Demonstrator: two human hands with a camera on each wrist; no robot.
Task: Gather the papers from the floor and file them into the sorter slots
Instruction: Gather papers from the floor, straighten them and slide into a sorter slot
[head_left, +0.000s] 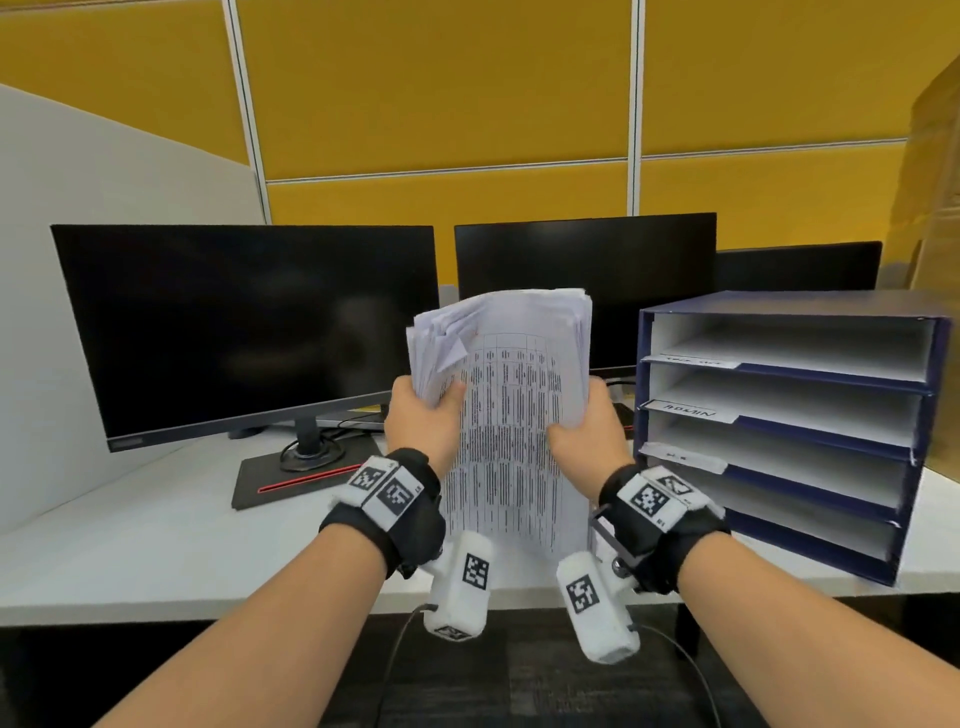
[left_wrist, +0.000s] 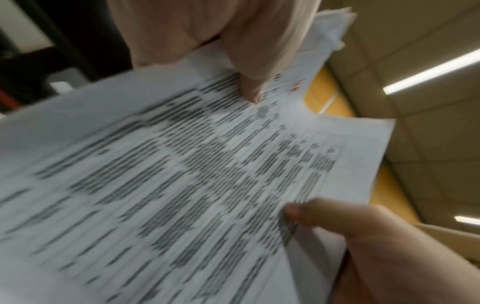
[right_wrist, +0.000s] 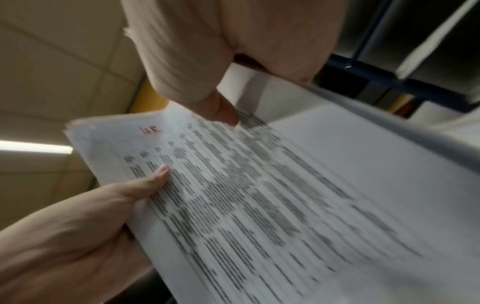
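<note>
A thick stack of printed papers (head_left: 511, 415) stands upright above the desk edge, its front sheet a table of dark text. My left hand (head_left: 423, 415) grips the stack's left edge, thumb on the front sheet. My right hand (head_left: 587, 426) grips the right edge the same way. The blue sorter (head_left: 810, 304) with several white slots stands to the right; one slot label reads ADMIN (head_left: 691, 412). In the left wrist view my left hand (left_wrist: 221, 41) pinches the papers (left_wrist: 182, 185). In the right wrist view my right hand (right_wrist: 207, 51) pinches the papers (right_wrist: 259, 205), and a red mark (right_wrist: 149, 130) shows near their top.
Three dark monitors (head_left: 244, 332) (head_left: 587, 260) (head_left: 800, 267) line the back of the white desk (head_left: 156, 545). A flat monitor base (head_left: 301, 478) lies left of my hands. Cardboard boxes (head_left: 935, 182) rise behind the sorter. Yellow partition panels close off the back.
</note>
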